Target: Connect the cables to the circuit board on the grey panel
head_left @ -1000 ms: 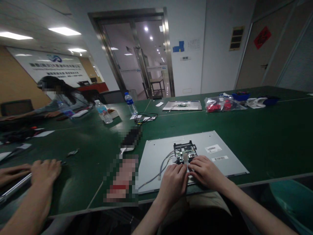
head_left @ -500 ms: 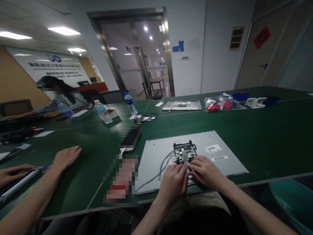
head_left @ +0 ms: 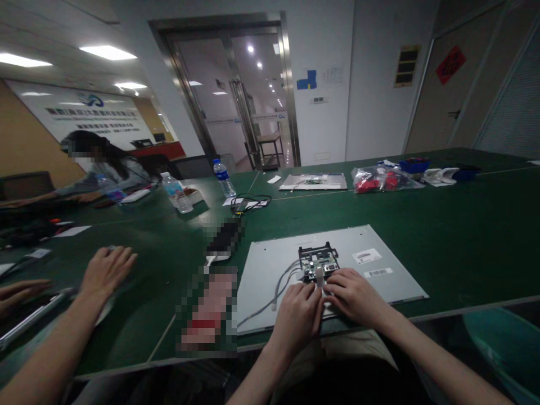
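A flat display panel [head_left: 270,264] lies back side up in front of me, its metal back pale grey. A small green circuit board [head_left: 314,269] in a black bracket [head_left: 310,250] sits near its middle. From the board a short flat ribbon cable [head_left: 319,275] runs down towards me. Its lower end goes between the fingertips of my left hand [head_left: 297,309] and my right hand [head_left: 356,298], both closed in a pinch there. The fingers hide the cable's end. Grey wires [head_left: 276,295] curve from the board's left side across the panel.
Left of the panel are a blurred-out pinkish object [head_left: 213,304] and a dark one [head_left: 225,236]. Another panel [head_left: 314,181], a clear bag with red items [head_left: 379,180] and water bottles [head_left: 177,194] stand farther back. A co-worker's hand [head_left: 107,270] rests at left; another person sits beyond.
My hands stay in almost the same place at the ribbon cable, and the panel has not moved. The co-worker's hand at left has shifted slightly left, its fingers now more bent.
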### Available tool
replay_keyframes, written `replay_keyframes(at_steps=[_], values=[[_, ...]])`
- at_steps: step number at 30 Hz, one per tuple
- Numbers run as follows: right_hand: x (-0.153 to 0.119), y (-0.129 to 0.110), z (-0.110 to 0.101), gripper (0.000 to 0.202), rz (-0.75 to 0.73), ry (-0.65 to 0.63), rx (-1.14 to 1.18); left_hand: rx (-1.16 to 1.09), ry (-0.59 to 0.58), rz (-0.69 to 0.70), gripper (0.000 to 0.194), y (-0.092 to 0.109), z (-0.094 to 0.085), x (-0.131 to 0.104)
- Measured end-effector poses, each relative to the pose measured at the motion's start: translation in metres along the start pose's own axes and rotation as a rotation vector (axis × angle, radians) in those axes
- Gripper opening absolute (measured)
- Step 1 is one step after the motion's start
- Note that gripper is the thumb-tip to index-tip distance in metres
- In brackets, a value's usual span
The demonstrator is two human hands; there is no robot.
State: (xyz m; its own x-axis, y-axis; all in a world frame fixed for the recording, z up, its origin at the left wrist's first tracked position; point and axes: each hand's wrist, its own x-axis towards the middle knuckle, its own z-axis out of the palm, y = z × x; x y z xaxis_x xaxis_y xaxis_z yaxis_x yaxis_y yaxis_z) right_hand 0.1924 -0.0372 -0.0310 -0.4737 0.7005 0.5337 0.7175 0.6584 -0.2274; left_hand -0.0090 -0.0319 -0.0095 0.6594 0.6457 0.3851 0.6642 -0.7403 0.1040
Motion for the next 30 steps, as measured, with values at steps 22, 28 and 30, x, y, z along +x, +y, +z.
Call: replay_keyframes(at_steps=[22, 28, 30], values=[[-0.0014, 0.0019, 0.0021, 0.02, -0.018, 0.051, -0.018, 0.003, 0.021, 0.026, 0.02, -0.0004, 0.0007, -0.0006], [-0.0021, 0.0042, 0.0033, 0.024, -0.025, 0.076, -0.027, 0.011, 0.027, 0.074, 0.018, 0.0001, 0.0014, 0.0003], [-0.002, 0.0042, 0.0033, 0.025, -0.027, 0.083, -0.033, 0.016, 0.028, 0.091, 0.017, 0.0001, 0.0019, 0.0006]])
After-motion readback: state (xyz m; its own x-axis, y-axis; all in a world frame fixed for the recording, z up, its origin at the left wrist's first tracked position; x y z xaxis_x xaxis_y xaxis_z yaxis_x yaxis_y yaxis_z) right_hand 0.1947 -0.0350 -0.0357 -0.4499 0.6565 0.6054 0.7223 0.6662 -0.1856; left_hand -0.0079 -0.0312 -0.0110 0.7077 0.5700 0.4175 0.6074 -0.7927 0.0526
